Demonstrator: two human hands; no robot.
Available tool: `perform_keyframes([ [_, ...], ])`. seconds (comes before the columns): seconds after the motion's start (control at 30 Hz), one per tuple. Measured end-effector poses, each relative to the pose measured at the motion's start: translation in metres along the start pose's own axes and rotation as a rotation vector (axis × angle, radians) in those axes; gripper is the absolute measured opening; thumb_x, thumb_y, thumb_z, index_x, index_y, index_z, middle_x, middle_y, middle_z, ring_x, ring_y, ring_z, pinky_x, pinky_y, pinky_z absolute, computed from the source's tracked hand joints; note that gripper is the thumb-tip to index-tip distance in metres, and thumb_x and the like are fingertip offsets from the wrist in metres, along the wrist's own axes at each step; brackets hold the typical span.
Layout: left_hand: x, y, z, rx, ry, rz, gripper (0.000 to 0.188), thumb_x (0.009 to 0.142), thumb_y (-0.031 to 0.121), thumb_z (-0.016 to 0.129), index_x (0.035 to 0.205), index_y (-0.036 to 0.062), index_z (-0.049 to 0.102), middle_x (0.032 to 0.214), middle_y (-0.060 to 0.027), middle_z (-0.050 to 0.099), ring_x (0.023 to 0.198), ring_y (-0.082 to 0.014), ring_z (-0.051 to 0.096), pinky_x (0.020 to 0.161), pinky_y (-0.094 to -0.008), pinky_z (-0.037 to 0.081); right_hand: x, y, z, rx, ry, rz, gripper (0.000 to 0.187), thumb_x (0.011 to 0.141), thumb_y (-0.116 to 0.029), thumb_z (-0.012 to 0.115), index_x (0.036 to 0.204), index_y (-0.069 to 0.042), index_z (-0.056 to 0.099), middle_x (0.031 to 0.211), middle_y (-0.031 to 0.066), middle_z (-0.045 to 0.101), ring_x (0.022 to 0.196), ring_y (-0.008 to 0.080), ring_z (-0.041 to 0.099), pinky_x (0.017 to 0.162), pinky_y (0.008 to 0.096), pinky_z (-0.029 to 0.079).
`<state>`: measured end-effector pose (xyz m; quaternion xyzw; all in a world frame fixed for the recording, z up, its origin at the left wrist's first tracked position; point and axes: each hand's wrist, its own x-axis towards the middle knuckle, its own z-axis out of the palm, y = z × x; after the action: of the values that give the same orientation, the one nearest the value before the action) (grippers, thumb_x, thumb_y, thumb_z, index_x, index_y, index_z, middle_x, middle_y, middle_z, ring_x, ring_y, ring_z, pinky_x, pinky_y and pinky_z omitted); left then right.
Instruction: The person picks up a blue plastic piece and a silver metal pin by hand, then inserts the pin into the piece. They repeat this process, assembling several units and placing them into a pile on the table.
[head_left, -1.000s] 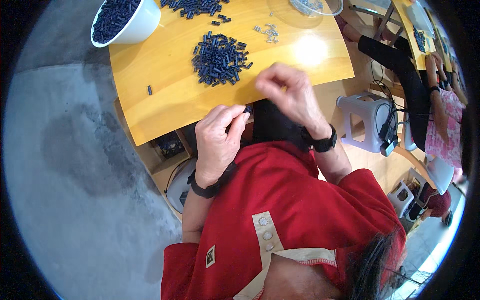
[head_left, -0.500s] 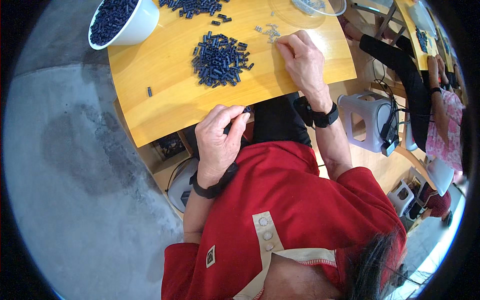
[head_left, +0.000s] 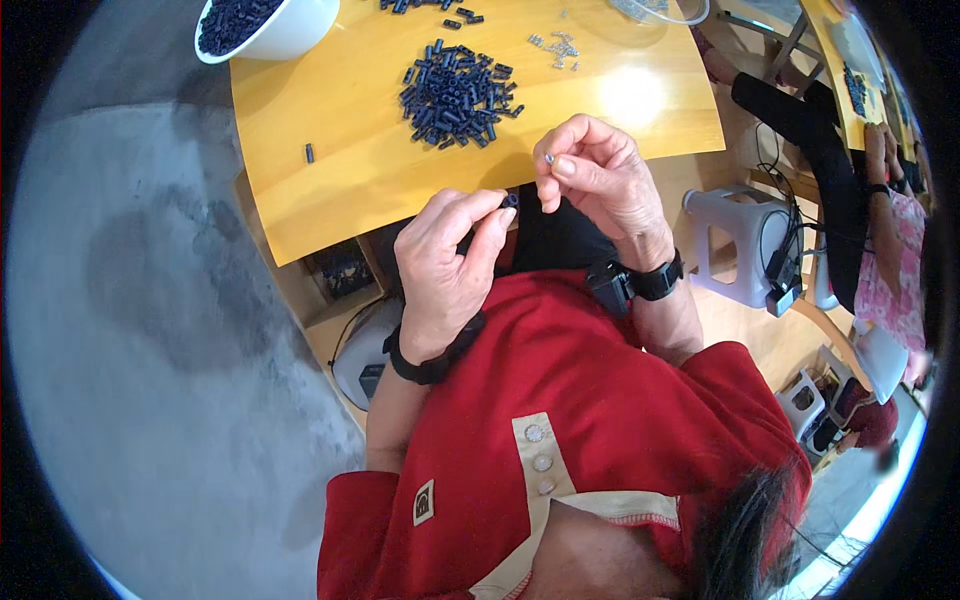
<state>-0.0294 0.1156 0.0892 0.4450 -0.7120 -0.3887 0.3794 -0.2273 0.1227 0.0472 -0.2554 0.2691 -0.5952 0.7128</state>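
Just off the front edge of the wooden table, my left hand (head_left: 440, 265) pinches a small black cylinder (head_left: 510, 201) between thumb and fingers, its hollow end facing right. To the right of it, my right hand (head_left: 608, 185) is closed in a pinch on a tiny silvery metal piece (head_left: 549, 158), too small to make out fully. The two hands are close but apart. A heap of similar black cylinders (head_left: 455, 97) lies on the table beyond them. Several loose silvery pieces (head_left: 563, 48) are scattered to the right of that heap.
One black cylinder (head_left: 309, 153) lies alone at the table's left. A white bowl (head_left: 285, 32) of black parts stands far left, a clear container (head_left: 655, 12) far right. White stools (head_left: 735, 240) and cables are on the right; another person's hand (head_left: 880, 150) rests at a farther table.
My right hand has come back from the loose silvery pieces toward my left hand, now with one piece in its pinch. My left hand keeps the black cylinder. The view has shifted slightly.
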Motion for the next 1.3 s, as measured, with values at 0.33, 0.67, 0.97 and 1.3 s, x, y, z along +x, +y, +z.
perform_keyframes([
  [0.33,-0.007,0.0,-0.002,0.072,0.037,0.052,0.014,0.081,-0.004,0.071,0.095,-0.0007,0.069,0.078,-0.0075,0.065,0.067,-0.0137,0.061,0.063,-0.0256,0.049,-0.013,-0.001,0.031,-0.297,0.101,-0.041,0.013,0.086,0.001,0.07,0.097,-0.002,0.064,0.087,0.0044,0.069,0.076,0.0088,0.066,0.07,0.0229,0.055],
  [0.67,-0.002,0.002,-0.005,0.305,0.011,0.207,0.017,0.078,-0.002,0.074,0.094,0.0016,0.069,0.077,-0.01,0.064,0.066,-0.0236,0.062,0.061,-0.0332,0.049,-0.013,-0.008,0.037,-0.568,0.085,-0.068,0.012,0.085,0.001,0.071,0.092,-0.003,0.063,0.079,-0.0015,0.065,0.071,0.0035,0.06,0.063,0.0184,0.049],
  [0.97,0.003,0.002,-0.009,0.449,-0.084,0.457,0.022,0.073,-0.006,0.073,0.093,0.0011,0.067,0.079,-0.0109,0.062,0.069,-0.028,0.058,0.063,-0.037,0.047,-0.008,-0.027,0.042,-0.925,-0.082,-0.042,0.015,0.081,0.002,0.071,0.091,-0.002,0.062,0.077,0.0007,0.065,0.07,0.0068,0.061,0.065,0.0217,0.051],
  [1.3,-0.008,-0.01,0.0,0.073,-0.05,0.254,0.016,0.079,-0.004,0.071,0.095,0.0007,0.069,0.078,-0.0097,0.063,0.068,-0.0216,0.061,0.062,-0.0302,0.048,0.0,0.009,0.004,-0.117,-0.115,0.295,0.015,0.089,-0.015,0.072,0.092,-0.005,0.062,0.074,0.0025,0.064,0.061,0.0073,0.061,0.053,0.021,0.05],
])
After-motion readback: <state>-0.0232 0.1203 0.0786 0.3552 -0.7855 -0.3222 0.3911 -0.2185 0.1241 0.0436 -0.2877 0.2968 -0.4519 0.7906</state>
